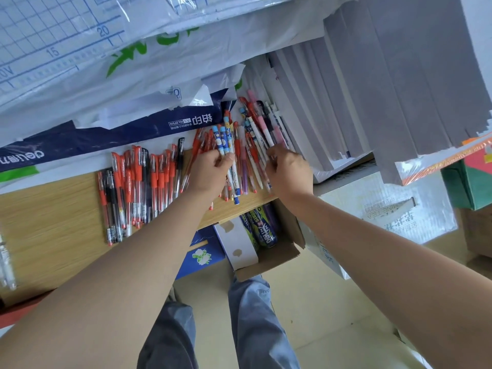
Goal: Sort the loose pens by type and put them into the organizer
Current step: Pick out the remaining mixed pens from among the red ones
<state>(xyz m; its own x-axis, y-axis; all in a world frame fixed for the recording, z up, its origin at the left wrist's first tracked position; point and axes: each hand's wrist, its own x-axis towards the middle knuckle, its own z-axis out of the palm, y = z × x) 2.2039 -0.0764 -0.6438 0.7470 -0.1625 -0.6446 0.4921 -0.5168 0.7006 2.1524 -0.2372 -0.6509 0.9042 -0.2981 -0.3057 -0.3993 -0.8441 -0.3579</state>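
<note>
Gripping several blue patterned pens (223,141), left hand (210,171) curls round them; right hand (288,170) pinches a white pen (262,134) (fingertips partly hidden). Red gel pens (138,182) lie grouped on the desk (53,222).

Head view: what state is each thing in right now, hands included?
left hand, grips a bunch of blue patterned pens
right hand, fingertips on white pens, hold unclear
red and black gel pens, lying side by side on wooden table
cardboard box, flaps open, under the table edge
</note>
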